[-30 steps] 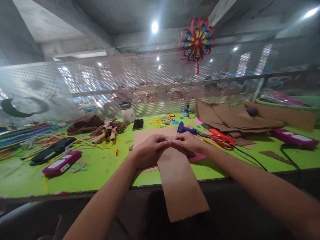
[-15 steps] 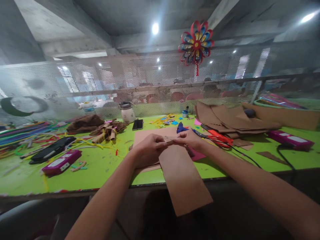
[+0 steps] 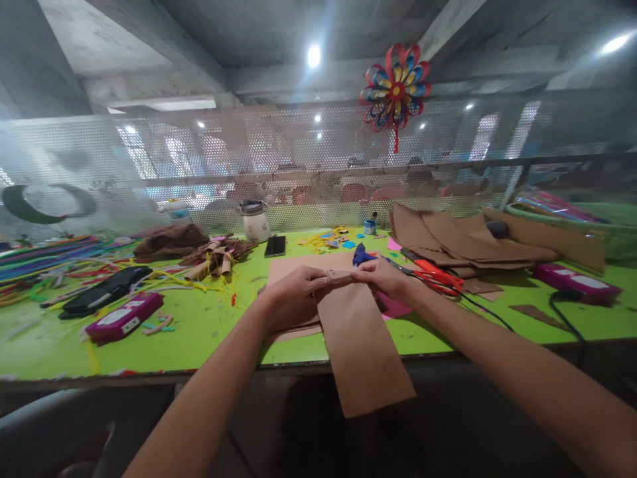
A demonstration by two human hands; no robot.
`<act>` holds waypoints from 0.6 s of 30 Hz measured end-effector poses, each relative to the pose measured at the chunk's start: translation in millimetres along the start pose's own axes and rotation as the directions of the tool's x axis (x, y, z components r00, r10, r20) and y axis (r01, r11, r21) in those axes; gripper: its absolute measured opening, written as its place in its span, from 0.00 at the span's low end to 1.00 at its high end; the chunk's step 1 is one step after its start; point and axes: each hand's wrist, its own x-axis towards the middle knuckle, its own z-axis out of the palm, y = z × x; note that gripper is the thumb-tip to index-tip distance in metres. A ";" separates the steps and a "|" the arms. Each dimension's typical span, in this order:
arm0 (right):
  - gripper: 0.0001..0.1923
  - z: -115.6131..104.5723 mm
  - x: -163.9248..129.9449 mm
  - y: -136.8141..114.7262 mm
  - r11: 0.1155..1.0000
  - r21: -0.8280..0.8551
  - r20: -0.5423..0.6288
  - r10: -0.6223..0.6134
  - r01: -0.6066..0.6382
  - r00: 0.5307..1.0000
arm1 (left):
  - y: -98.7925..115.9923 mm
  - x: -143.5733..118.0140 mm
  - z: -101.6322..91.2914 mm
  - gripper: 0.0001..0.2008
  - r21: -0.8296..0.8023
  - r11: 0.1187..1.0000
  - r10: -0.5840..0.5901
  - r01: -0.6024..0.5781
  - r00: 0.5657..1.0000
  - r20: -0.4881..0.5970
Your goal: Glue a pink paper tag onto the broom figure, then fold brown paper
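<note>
A strip of brown kraft paper (image 3: pixel 365 348) hangs from my hands over the table's front edge, its far end curled or folded over between my fingers. My left hand (image 3: pixel 296 295) is closed on the left side of that end, thumb and fingertips pinching it. On the right side, my right hand (image 3: pixel 382 277) pinches the same end. Beneath the hands lie more brown sheets (image 3: pixel 286 269), partly covered. Just beyond my right hand are a blue-handled tool (image 3: pixel 363 254), partly hidden, and red-handled scissors (image 3: pixel 438 275). A pink sheet (image 3: pixel 397 307) shows under my right wrist.
Stacked brown paper (image 3: pixel 462 236) lies at the right, near a purple box (image 3: pixel 577 283) with a black cable. At the left are another purple box (image 3: pixel 124 317), a black case (image 3: pixel 107 292) and coloured pipe cleaners (image 3: pixel 54 255). A phone (image 3: pixel 275 246) and a jar (image 3: pixel 255 220) stand farther back.
The hanging end of the paper strip has risen slightly and swung a little left. Both hands keep their pinch on the folded end, and the whole view has shifted slightly.
</note>
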 end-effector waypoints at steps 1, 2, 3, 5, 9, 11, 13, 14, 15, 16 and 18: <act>0.16 -0.5 0.6 2.1 1.000 0.012 -0.001 0.012 -0.012 1.000 | -1.2 -1.1 -1.2 0.19 -0.015 1.000 -0.019 0.020 0.999 0.041; 0.17 -0.5 1.0 3.8 1.000 0.019 -0.002 0.024 -0.024 1.000 | -2.3 -2.1 -2.2 0.19 -0.030 0.999 -0.042 0.044 0.996 0.076; 0.17 -0.1 1.3 4.9 0.999 0.020 -0.003 0.033 -0.033 0.999 | -3.4 -2.9 -2.9 0.18 -0.043 0.997 -0.061 0.065 0.994 0.096; 0.17 1.5 1.3 4.9 0.999 0.022 -0.005 0.034 -0.034 0.999 | -5.0 -3.7 -3.5 0.17 -0.050 0.995 -0.083 0.087 0.993 0.090; 0.18 6.5 -1.4 -2.3 0.998 0.050 0.025 0.042 -0.043 0.999 | -5.5 -3.1 -2.7 0.14 0.010 0.997 -0.072 0.072 0.997 0.006; 0.18 8.1 -3.0 -6.8 0.996 0.069 0.047 0.058 -0.061 0.997 | -3.9 -2.7 -2.1 0.14 0.050 0.997 -0.054 0.055 0.998 -0.029; 0.18 7.9 -3.5 -10.5 0.994 0.097 0.055 0.052 -0.057 0.997 | -0.9 -2.7 -2.5 0.14 0.078 0.996 -0.035 0.039 0.998 -0.057; 0.17 7.2 -3.2 -12.1 0.992 0.121 0.049 0.041 -0.047 0.998 | 1.1 -2.9 -3.3 0.15 0.076 0.997 -0.027 0.032 0.998 -0.062; 0.17 6.2 -2.6 -13.8 0.987 0.157 0.031 0.029 -0.034 0.999 | 3.1 -3.3 -4.3 0.16 0.053 0.998 -0.022 0.025 0.998 -0.060; 0.16 5.0 -2.0 -15.6 0.979 0.202 0.010 0.020 -0.022 1.000 | 5.1 -3.9 -5.5 0.17 0.002 1.000 -0.017 0.017 0.998 -0.057; 0.16 3.4 -1.3 -20.3 0.955 0.295 -0.021 -0.001 0.007 1.000 | 8.0 -5.3 -6.9 0.18 -0.167 0.986 -0.003 -0.006 0.998 -0.056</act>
